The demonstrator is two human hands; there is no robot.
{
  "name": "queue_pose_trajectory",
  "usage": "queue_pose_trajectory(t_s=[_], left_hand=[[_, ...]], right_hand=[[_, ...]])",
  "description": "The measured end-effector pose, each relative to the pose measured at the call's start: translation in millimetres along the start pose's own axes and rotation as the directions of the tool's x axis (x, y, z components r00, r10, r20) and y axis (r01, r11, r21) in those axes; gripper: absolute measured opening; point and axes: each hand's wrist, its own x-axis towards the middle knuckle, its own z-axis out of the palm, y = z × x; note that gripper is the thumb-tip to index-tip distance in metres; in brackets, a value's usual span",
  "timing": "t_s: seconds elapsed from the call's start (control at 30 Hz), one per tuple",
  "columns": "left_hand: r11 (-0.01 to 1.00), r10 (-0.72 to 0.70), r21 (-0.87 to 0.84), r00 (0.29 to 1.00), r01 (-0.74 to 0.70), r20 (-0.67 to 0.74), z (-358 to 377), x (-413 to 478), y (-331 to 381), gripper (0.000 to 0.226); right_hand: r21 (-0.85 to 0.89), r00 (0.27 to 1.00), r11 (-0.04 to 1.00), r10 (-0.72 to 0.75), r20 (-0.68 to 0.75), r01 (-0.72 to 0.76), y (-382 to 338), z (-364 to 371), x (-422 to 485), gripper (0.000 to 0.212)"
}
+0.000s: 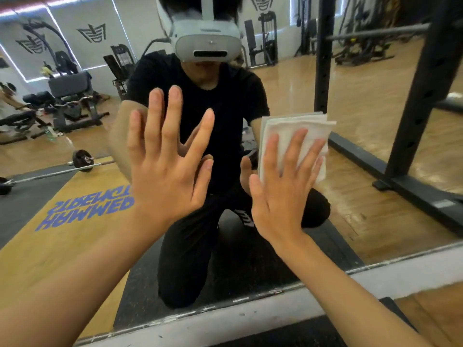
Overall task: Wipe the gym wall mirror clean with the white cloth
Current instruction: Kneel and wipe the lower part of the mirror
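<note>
The gym wall mirror fills most of the view and reflects a kneeling person in black. My right hand lies flat with straight fingers, pressing a folded white cloth against the glass at centre right. My left hand is spread flat with straight fingers at the mirror's centre, just left of the cloth; its reflection shows behind it. Most of the cloth's lower part is hidden under my right fingers.
A white ledge runs along the mirror's bottom edge. Dark floor matting lies below it. Reflected in the glass are a black rack frame, a barbell, benches and wooden floor.
</note>
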Motion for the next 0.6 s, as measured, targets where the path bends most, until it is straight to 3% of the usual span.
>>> queue_pose_trajectory(t_s=[0.13, 0.3, 0.43, 0.6], left_hand=[[1.000, 0.011, 0.006, 1.000, -0.011, -0.006, 0.4, 0.7, -0.6, 0.065], [1.000, 0.013, 0.019, 1.000, -0.013, -0.014, 2.9, 0.0, -0.2, 0.065], [1.000, -0.003, 0.007, 1.000, 0.003, -0.009, 2.4, -0.7, 0.3, 0.067], [1.000, -0.001, -0.007, 1.000, 0.001, -0.001, 0.7, -1.6, 1.4, 0.066]], right_hand=[[-0.071, 0.996, 0.994, -0.084, 0.016, 0.085, 32.9, 5.9, -28.3, 0.064], [-0.205, 0.972, 0.967, -0.106, 0.210, 0.150, 100.1, 17.1, -118.8, 0.049], [-0.212, 0.949, 0.928, -0.278, 0.147, 0.305, 80.2, -3.9, -44.4, 0.052], [-0.187, 0.963, 0.946, -0.271, -0.017, 0.263, 4.0, -34.7, 85.8, 0.055]])
